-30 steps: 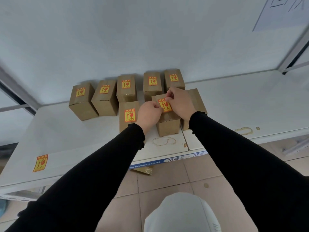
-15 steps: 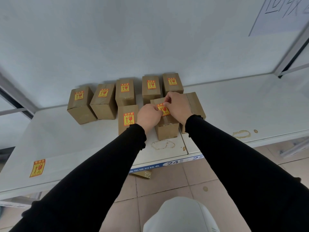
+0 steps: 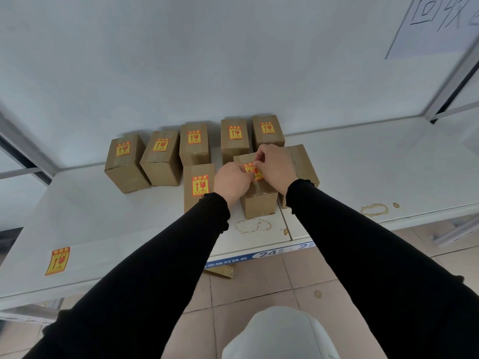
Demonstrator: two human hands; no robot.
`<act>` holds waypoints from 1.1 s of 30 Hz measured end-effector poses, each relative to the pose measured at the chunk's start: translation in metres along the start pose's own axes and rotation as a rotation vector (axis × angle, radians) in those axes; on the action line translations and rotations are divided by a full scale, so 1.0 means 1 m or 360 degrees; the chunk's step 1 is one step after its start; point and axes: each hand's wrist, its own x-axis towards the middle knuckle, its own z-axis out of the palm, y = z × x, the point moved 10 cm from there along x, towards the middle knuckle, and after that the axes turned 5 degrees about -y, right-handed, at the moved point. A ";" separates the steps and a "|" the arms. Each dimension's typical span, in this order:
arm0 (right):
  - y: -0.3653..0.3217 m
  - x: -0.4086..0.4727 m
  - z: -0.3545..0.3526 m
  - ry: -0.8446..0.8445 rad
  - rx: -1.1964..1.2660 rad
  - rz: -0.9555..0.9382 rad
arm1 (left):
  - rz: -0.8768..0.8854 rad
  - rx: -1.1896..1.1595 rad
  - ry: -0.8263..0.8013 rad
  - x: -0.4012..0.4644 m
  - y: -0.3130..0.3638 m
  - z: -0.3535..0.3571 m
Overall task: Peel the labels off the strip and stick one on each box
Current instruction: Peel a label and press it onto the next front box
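Observation:
Several brown cardboard boxes stand on a white shelf (image 3: 103,224). Both hands meet over the front middle box (image 3: 259,203). A yellow-and-red label (image 3: 252,172) lies on its top, partly hidden by fingers. My left hand (image 3: 233,181) pinches the label's left edge and my right hand (image 3: 274,167) holds its upper right part. The box to the left (image 3: 198,187) and several boxes in the back row, such as one at far left (image 3: 124,161), carry labels. A box behind my right hand (image 3: 303,161) shows bare tape. One label (image 3: 57,260) lies alone near the shelf's front left.
A white wall rises behind the shelf, with a paper sheet (image 3: 440,24) at top right. Ring stains (image 3: 374,209) mark the shelf. Metal shelf posts (image 3: 451,81) stand at the right. Tiled floor (image 3: 259,286) and a scrap of cardboard (image 3: 220,270) lie below the shelf edge.
Both hands have stayed on the front middle box's label, with the fingers shifting slightly over it. The view has tilted a little.

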 end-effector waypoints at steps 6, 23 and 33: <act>0.001 0.001 0.001 -0.0014 -0.0001 0.0021 | 0.0028 0.0021 0.0013 0.000 0.002 0.000; -0.003 -0.005 0.003 -0.0411 -0.0112 -0.0108 | 0.0308 0.0236 0.0122 -0.005 0.010 -0.007; -0.008 -0.024 -0.010 -0.0370 -0.0216 -0.0118 | 0.0414 0.0448 0.0038 -0.009 0.018 -0.011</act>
